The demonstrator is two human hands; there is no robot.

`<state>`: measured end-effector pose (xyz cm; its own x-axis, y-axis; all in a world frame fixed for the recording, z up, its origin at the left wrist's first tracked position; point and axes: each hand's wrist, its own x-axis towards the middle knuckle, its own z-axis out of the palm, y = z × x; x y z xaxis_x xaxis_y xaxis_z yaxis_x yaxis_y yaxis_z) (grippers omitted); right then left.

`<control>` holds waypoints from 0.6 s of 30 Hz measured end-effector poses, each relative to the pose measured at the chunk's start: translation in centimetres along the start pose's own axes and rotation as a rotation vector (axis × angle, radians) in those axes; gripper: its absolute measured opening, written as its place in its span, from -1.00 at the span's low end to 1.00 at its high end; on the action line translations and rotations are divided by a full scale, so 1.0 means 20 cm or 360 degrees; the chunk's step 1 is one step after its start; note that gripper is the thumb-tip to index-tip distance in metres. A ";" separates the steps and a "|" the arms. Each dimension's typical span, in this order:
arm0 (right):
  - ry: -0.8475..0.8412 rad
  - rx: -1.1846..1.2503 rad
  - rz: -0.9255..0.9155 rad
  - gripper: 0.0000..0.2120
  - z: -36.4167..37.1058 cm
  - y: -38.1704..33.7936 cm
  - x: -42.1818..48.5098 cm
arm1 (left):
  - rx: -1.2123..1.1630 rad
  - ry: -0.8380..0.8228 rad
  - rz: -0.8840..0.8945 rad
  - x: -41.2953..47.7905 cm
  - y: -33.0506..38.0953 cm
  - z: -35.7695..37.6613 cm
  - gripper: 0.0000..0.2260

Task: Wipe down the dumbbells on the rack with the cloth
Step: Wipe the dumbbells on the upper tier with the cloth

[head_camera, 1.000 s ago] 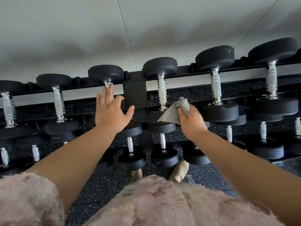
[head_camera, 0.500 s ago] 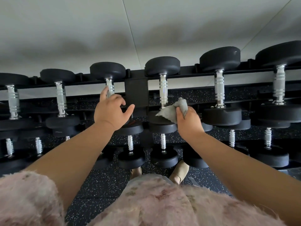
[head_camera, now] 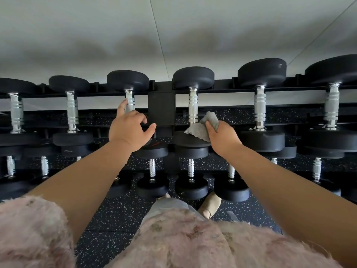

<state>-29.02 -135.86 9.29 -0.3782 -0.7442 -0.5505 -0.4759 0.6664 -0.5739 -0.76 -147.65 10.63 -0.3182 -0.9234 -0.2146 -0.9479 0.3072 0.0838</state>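
Head view: my right hand (head_camera: 222, 138) pinches the bunched cloth (head_camera: 202, 128), its loose corner draped on a top-row dumbbell (head_camera: 193, 105) on the rack (head_camera: 161, 109), ready to rub. My left hand (head_camera: 131, 130) curls at the neighbour's handle (head_camera: 129, 102), index finger along it, probably to steady it, though I can't tell if it's truly gripping.

We see a black rack (head_camera: 161, 108) spanning the frame's middle. Black-headed dumbbells (head_camera: 259, 109) with chrome handles rest across its upper tier, smaller ones (head_camera: 191, 171) on the tier below.
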 end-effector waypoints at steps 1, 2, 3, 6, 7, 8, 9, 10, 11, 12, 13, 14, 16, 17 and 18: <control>0.0022 0.0079 -0.0007 -0.51 0.02 -0.03 0.01 | 0.0001 -0.0007 -0.0002 0.00 0.00 0.00 -0.60; 0.0062 0.0196 -0.0038 -0.49 0.04 -0.08 0.02 | 0.0002 -0.0013 -0.0006 0.00 0.01 -0.01 -0.61; 0.0117 0.0307 -0.0081 -0.50 0.06 -0.13 0.03 | 0.0006 -0.0022 -0.0010 0.00 0.01 -0.01 -0.61; 0.0243 0.0457 -0.0149 -0.51 0.08 -0.31 0.05 | 0.0013 -0.0038 -0.0027 0.00 0.01 -0.02 -0.62; 0.0221 0.0435 -0.0165 -0.48 0.08 -0.35 0.07 | 0.0009 -0.0034 -0.0030 0.00 0.01 -0.02 -0.62; 0.0142 0.0363 -0.0160 -0.43 0.09 -0.37 0.09 | 0.0004 -0.0027 -0.0031 0.00 0.01 -0.01 -0.62; 0.0027 0.0212 -0.0144 -0.38 0.10 -0.38 0.11 | -0.0002 -0.0021 -0.0030 0.00 0.01 -0.01 -0.62; -0.0099 -0.0007 -0.0110 -0.35 0.11 -0.36 0.12 | -0.0008 -0.0019 -0.0028 0.00 0.00 -0.01 -0.62; -0.0206 -0.0231 -0.0059 -0.36 0.11 -0.34 0.13 | -0.0020 -0.0016 -0.0025 0.01 0.00 0.00 -0.62; -0.0275 -0.0406 -0.0024 -0.41 0.10 -0.31 0.13 | -0.0033 -0.0015 -0.0024 0.01 0.00 0.00 -0.63; -0.0300 -0.0496 -0.0016 -0.47 0.09 -0.28 0.13 | -0.0042 -0.0019 -0.0022 0.01 0.00 -0.01 -0.63; -0.0308 -0.0508 -0.0019 -0.51 0.08 -0.26 0.12 | -0.0047 -0.0025 -0.0022 0.00 0.01 -0.01 -0.63; -0.0283 -0.0463 -0.0059 -0.54 0.08 -0.26 0.13 | -0.0050 -0.0034 -0.0022 0.00 0.01 -0.02 -0.63; -0.0265 -0.0442 -0.0077 -0.55 0.08 -0.28 0.14 | -0.0048 -0.0037 -0.0020 0.00 0.01 -0.02 -0.63; -0.0256 -0.0418 -0.0086 -0.54 0.09 -0.30 0.15 | -0.0042 -0.0040 -0.0019 0.00 0.01 -0.02 -0.63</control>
<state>-25.98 -142.05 10.00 -0.2266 -0.7475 -0.6244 -0.6886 0.5763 -0.4400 -0.91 -147.62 11.10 -0.3075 -0.9207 -0.2402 -0.9511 0.2898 0.1069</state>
